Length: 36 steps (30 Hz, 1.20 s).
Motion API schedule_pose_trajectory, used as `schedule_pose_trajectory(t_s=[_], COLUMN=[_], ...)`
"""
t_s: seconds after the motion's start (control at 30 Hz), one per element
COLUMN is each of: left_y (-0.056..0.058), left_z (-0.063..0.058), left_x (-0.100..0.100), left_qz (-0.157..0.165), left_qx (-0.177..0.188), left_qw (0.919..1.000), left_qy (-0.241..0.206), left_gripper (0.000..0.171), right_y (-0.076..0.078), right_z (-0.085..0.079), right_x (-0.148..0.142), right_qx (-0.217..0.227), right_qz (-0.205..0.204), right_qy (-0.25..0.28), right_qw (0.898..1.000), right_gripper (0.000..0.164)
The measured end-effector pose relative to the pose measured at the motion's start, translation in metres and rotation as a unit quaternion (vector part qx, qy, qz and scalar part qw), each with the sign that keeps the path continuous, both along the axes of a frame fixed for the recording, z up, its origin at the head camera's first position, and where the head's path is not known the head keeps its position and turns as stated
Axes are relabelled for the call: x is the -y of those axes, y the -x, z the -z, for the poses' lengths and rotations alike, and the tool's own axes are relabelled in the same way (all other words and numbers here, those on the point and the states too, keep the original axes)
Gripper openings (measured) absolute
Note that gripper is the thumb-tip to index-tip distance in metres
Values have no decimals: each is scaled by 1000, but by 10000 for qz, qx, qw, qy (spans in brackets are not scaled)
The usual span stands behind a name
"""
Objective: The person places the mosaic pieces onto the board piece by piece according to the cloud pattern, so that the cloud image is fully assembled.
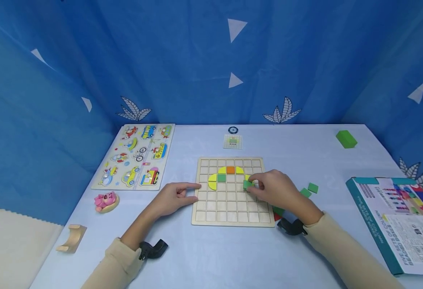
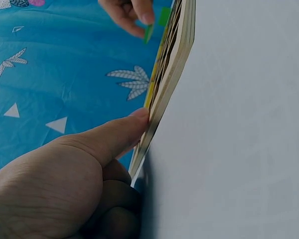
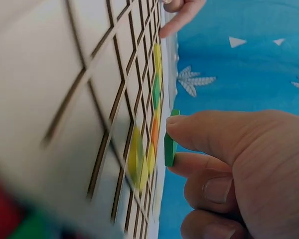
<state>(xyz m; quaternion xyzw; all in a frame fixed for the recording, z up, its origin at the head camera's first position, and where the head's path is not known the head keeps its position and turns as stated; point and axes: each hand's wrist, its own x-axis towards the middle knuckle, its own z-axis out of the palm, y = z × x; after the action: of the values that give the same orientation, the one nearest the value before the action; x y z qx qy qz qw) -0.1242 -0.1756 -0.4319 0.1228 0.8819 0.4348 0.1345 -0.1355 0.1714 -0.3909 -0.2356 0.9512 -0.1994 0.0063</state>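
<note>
A wooden grid board (image 1: 232, 206) lies on the table. My right hand (image 1: 274, 187) pinches a green square tile (image 3: 170, 142) between thumb and fingertip, over the right part of the board. On the board sit an orange square (image 1: 230, 170), a green square (image 1: 221, 178) and several yellow curved tiles (image 1: 212, 182). At the board's left edge, my left hand (image 1: 171, 198) rests its thumb and forefinger on the rim, with the other fingers folded under. In the left wrist view the thumb (image 2: 132, 124) presses the board's side.
Loose green tiles (image 1: 313, 188) and a bit of red (image 1: 277, 216) lie right of the board, partly under the right arm. A pattern card (image 1: 232, 141) lies behind it. Around stand a vehicle puzzle (image 1: 133, 160), pink figure (image 1: 106, 201), wooden arch (image 1: 72, 238), green block (image 1: 346, 139) and box (image 1: 399, 224).
</note>
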Motion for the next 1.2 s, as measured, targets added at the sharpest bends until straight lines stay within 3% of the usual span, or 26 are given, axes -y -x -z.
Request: schedule_pose_trajectory(t_s=[0.2,0.47,0.97,1.2], left_y=[1,1,0,0], left_z=[2,2,1,0], left_x=[1,0,0,1], left_qz=[29,3,21,40], left_qx=[-43,-9,-52,-25], left_qw=[10000,10000,10000,10000], left_qy=[-40,-53,-24,-52], left_gripper=[37,37,38,38], right_y=[18,30,30,24], right_z=[4,11,13,4], right_x=[24,41,45,18], right_qx=[59,-35,33,215], right_qz=[-166,-232,-175,172], right_qy=[87,-45,5,156], right_qw=[9998,9997,9998,9995], right_gripper=[28,30,32,32])
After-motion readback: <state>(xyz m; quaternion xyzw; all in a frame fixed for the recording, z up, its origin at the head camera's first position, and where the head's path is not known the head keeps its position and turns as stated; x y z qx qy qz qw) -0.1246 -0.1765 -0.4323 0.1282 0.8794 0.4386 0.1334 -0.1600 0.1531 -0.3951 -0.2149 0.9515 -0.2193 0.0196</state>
